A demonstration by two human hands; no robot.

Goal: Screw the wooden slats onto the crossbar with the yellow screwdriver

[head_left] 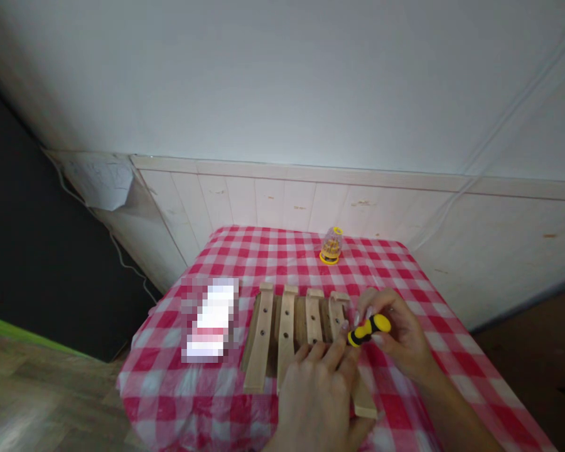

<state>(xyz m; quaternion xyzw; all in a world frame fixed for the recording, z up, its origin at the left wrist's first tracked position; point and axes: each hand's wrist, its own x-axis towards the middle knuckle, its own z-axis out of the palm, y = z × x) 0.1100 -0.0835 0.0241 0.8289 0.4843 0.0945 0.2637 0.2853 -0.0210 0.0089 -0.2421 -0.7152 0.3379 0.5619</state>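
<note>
My left hand (317, 392) lies across the wooden piece, its fingers stretched out over the right-hand slats. My right hand (400, 333) is closed around a yellow and black screwdriver (370, 329), which leans over the rightmost slat (365, 402). The screwdriver's tip is hidden by my left fingers. The wooden piece has several pale slats, such as the leftmost slat (258, 351), fixed over a darker board (273, 320). Dark screw heads or holes show along the slats.
A red and white checked cloth (273, 251) covers the table. Near its back edge stands a clear container with a yellow base (331, 248), small bits inside. A blurred-out bright object (211, 320) lies at left. A white wall (287, 207) borders the far side.
</note>
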